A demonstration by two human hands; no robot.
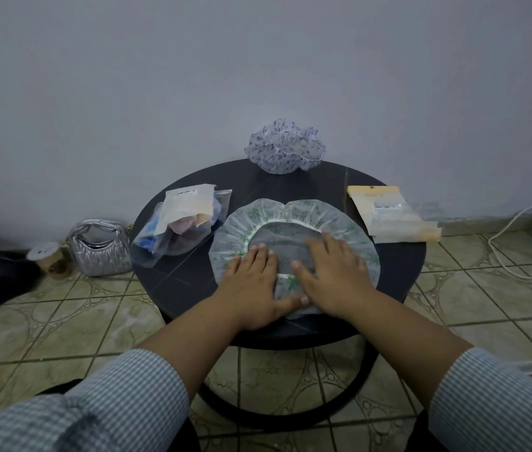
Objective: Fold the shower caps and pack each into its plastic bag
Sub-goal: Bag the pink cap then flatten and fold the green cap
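Head view, our sleeves cut off below, packed bags' (182,223) contents blurred, our left hand (253,282) and right hand (331,275) flat, fingers straight, pressing the green shower cap (294,216) on the counter (186,282)

Both hands flat, palms down, side by side
left hand (251,282) and right hand (333,272) pressing with straight fingers – thumbs nearly touching – forearms reaching forward, striped sleeves pushed up the arms

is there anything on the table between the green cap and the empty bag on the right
Nothing visible: bare dark table separates the green shower cap, flattened under the left hand and right hand, from the empty plastic bag.
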